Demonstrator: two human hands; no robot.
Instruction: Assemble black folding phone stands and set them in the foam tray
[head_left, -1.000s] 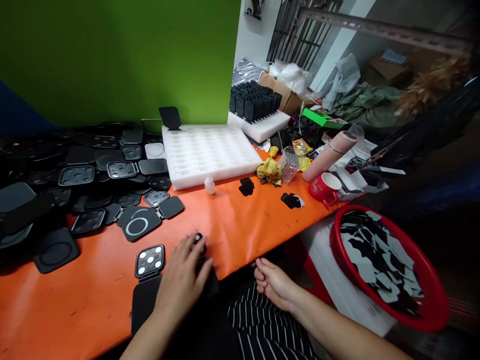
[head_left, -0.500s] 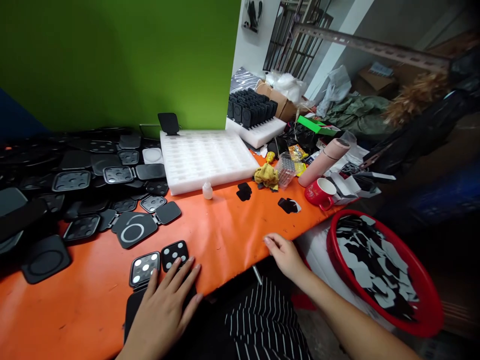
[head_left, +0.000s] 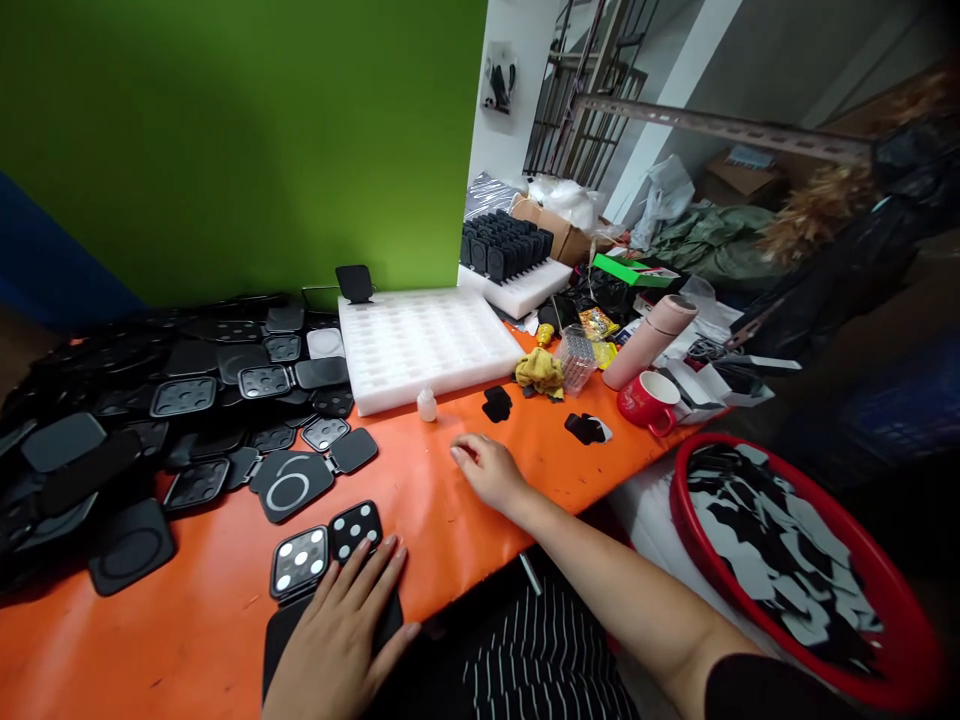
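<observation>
Orange sheeting [head_left: 457,510] is covering the bench in front of me, with a green wall [head_left: 240,140] standing behind it; at the far left a heap of black flat parts [head_left: 112,400] is spreading over the surface, some showing round holes, one showing a white ring [head_left: 289,483]; near the front edge my left hand [head_left: 341,630] is lying flat with its fingers spread and released, pressing on a black pad [head_left: 281,640] and gripping nothing, its fingertips just touching a black piece with white dots [head_left: 355,527] that is sitting just beside a grey-framed dotted piece [head_left: 300,561]; behind these a white foam tray [head_left: 427,340] is lying flat, with a small white bottle [head_left: 427,404] standing at its front edge; my right hand [head_left: 489,470] is resting on the orange surface near that bottle, fingers loosely curled and holding nothing; further right a yellow cloth [head_left: 538,368], a red mug [head_left: 649,402] and a pink tube [head_left: 649,328] are crowding the bench end; at the far right a red basin [head_left: 911,640] is holding black and white scraps.
</observation>
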